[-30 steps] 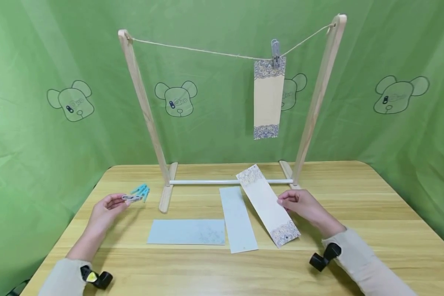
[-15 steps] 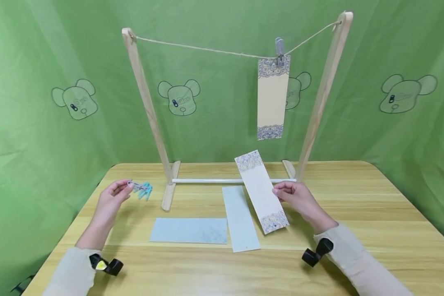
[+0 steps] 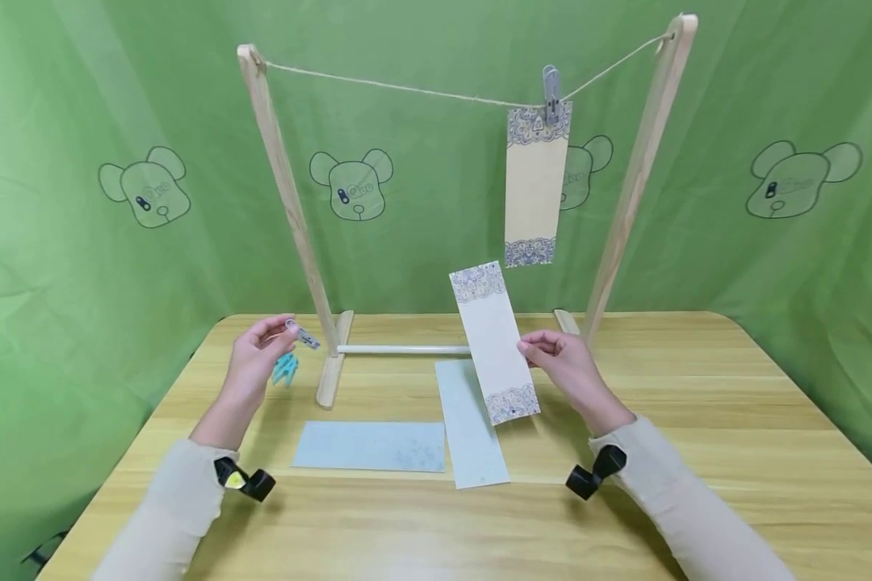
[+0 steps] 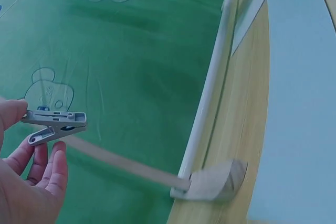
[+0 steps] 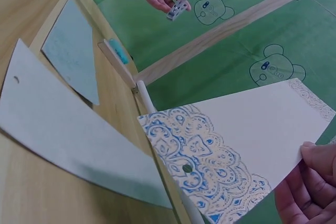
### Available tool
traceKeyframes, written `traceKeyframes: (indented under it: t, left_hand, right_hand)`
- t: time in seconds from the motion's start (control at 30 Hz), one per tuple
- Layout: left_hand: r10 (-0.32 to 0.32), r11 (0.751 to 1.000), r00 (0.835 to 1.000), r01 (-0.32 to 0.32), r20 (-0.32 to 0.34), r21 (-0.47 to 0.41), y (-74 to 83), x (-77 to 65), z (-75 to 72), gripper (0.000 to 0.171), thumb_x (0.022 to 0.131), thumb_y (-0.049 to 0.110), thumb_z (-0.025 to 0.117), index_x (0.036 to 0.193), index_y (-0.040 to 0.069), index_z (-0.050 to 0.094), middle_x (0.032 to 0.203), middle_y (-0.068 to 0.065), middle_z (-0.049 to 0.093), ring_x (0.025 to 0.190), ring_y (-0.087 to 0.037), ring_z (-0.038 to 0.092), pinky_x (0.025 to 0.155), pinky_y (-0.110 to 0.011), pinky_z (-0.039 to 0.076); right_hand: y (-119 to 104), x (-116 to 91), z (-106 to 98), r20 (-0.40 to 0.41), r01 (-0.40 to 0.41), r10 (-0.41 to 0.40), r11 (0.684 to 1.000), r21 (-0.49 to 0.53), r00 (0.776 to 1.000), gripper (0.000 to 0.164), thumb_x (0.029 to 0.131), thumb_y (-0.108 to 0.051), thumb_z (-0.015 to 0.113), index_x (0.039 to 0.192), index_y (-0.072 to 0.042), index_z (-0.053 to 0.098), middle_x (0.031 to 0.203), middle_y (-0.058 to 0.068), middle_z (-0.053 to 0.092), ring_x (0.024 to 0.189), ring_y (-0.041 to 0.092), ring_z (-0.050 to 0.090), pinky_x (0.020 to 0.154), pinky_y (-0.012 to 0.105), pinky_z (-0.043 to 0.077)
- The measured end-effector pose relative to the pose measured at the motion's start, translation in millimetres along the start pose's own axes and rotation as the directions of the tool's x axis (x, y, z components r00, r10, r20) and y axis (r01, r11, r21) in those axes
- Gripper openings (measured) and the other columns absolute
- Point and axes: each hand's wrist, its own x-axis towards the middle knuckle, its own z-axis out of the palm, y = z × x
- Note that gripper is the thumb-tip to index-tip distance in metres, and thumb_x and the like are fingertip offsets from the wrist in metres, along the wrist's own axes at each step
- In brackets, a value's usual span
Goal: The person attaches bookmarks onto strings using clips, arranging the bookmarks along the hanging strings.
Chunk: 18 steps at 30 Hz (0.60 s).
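Thumb and fingertips of the left hand [image 3: 250,359] pinch a gray plastic clothespin [image 4: 55,124]; turquoise plastic clips [image 3: 285,369] show just below that grip. The right hand [image 3: 565,367] pinches one long edge of a tilted cream card with blue lace-patterned ends [image 3: 488,339], its thumb over the front. Below and left of this grip lie two pale blue rectangular cards [image 3: 369,445]; above it, a matching lace-patterned card [image 3: 534,190] hangs clipped to a thin string [image 3: 392,84]. Lettering on the bear-head drawings [image 3: 356,194] beyond both hands is too blurred to read.
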Motion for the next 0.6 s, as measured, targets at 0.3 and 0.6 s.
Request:
traceKeyframes:
  t: [0.3, 0.6]
  left_hand:
    - [0.01, 0.996, 0.999, -0.007, 0.031, -0.09, 7.7, 10.9, 25.4, 0.035, 0.09, 0.006, 0.062, 0.122, -0.005, 0.053, 0.092, 0.007, 0.057, 0.086, -0.004, 0.057, 0.081, -0.017, 0.053]
    - [0.059, 0.992, 0.995, -0.049, 0.086, -0.118, 27.5, 18.9, 45.9, 0.028, 0.086, 0.006, 0.067, 0.113, 0.006, 0.059, 0.097, 0.005, 0.061, 0.092, -0.009, 0.057, 0.085, -0.017, 0.05]
  right_hand:
    - [-15.7, 14.8, 10.7, -0.031, 0.054, -0.052, 0.997, 0.056, 0.998, 0.028, 0.091, -0.015, 0.063, 0.107, 0.007, 0.06, 0.082, -0.008, 0.067, 0.074, 0.006, 0.062, 0.078, 0.027, 0.056]
    - [-28.0, 27.2, 18.1, -0.08, 0.093, -0.086, 0.993, 0.079, 0.993, 0.026, 0.09, -0.015, 0.064, 0.106, 0.005, 0.062, 0.081, -0.008, 0.066, 0.074, 0.007, 0.062, 0.077, 0.023, 0.055]
